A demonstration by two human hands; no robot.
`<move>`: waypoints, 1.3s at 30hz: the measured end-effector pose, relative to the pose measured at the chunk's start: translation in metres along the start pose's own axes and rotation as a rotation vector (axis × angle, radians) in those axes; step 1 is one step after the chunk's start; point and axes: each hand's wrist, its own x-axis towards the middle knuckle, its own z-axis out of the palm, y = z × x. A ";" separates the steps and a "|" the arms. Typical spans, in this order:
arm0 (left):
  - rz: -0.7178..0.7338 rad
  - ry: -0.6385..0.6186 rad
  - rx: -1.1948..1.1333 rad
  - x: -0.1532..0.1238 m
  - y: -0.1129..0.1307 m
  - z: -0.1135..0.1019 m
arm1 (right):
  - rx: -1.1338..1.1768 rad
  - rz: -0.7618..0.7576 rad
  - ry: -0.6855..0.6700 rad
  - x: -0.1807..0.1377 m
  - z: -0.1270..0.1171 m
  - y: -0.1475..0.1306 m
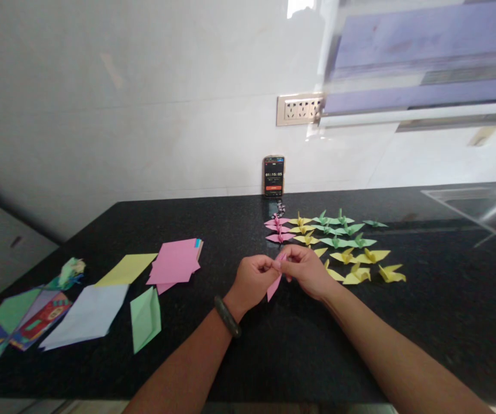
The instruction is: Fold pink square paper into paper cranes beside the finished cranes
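My left hand and my right hand meet over the black counter, both pinching one folded pink paper piece whose pointed end hangs down between them. A dark band circles my left wrist. Just beyond my hands lie rows of finished paper cranes: pink cranes, yellow cranes and green cranes.
A pink paper stack, yellow sheet, green folded sheet, pale sheet and patterned papers lie at the left. A phone showing a timer leans on the wall. A sink is at the right.
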 end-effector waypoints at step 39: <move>-0.262 0.217 -0.736 0.012 0.002 -0.007 | -0.297 -0.014 -0.090 0.000 0.007 0.002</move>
